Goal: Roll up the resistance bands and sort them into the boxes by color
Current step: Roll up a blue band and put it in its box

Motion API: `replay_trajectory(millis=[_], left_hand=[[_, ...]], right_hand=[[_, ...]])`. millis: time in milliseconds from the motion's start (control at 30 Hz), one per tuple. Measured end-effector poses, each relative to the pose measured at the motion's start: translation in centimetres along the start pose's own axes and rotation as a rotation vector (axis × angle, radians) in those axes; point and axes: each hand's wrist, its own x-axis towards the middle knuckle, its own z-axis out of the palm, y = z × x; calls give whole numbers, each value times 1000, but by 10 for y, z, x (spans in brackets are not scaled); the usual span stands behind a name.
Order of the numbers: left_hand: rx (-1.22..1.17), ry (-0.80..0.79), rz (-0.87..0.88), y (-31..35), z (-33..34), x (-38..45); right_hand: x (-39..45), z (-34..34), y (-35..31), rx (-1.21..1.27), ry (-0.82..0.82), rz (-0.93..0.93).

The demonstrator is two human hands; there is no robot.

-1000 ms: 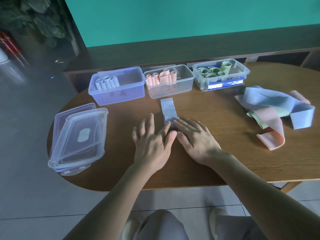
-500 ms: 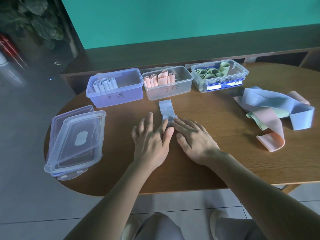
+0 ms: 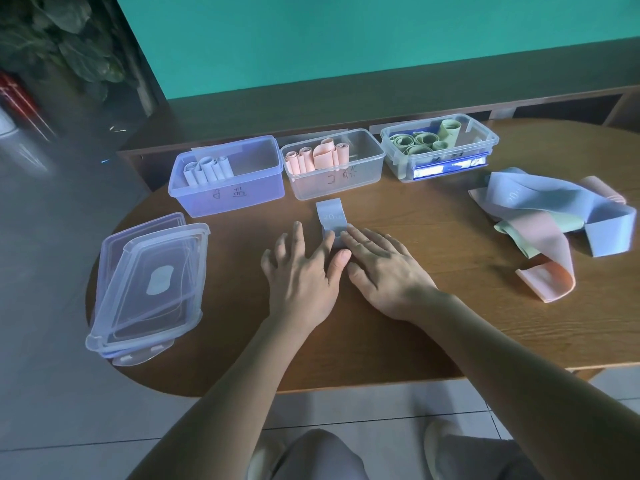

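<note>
A blue resistance band (image 3: 330, 216) lies flat on the wooden table (image 3: 433, 327), its near end rolled under my fingers. My left hand (image 3: 303, 271) and my right hand (image 3: 381, 268) press flat on that roll, fingers straight, side by side. Behind it stand three boxes: a blue box (image 3: 228, 188) with blue rolls, a clear box (image 3: 334, 168) with pink rolls, and a clear box (image 3: 440, 147) with green rolls. A loose pile of blue, pink and green bands (image 3: 550, 220) lies at the right.
Stacked clear lids (image 3: 149, 285) rest at the table's left edge, partly overhanging. A dark low shelf (image 3: 346, 105) runs behind the boxes below a teal wall. My knees show below the table's near edge.
Both hands have slid slightly forward over the roll, and the flat part of the blue band ahead of them is shorter. The camera moved a little closer.
</note>
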Motion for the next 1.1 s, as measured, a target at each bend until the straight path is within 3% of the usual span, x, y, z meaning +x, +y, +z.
replay_trajectory(millis=[233, 400, 900, 1033, 1100], left_hand=[[-25, -63, -4, -1, 2, 16], [-46, 102, 43, -2, 2, 8], [-94, -87, -31, -2, 8, 26], [-143, 45, -15, -4, 6, 21], [-131, 20, -23, -4, 8, 22]], right_hand=[[0, 0, 0, -10, 6, 2], [7, 2, 1, -30, 6, 26], [23, 3, 8, -5, 49, 8], [26, 3, 8, -11, 29, 25], [29, 2, 8, -12, 26, 40]])
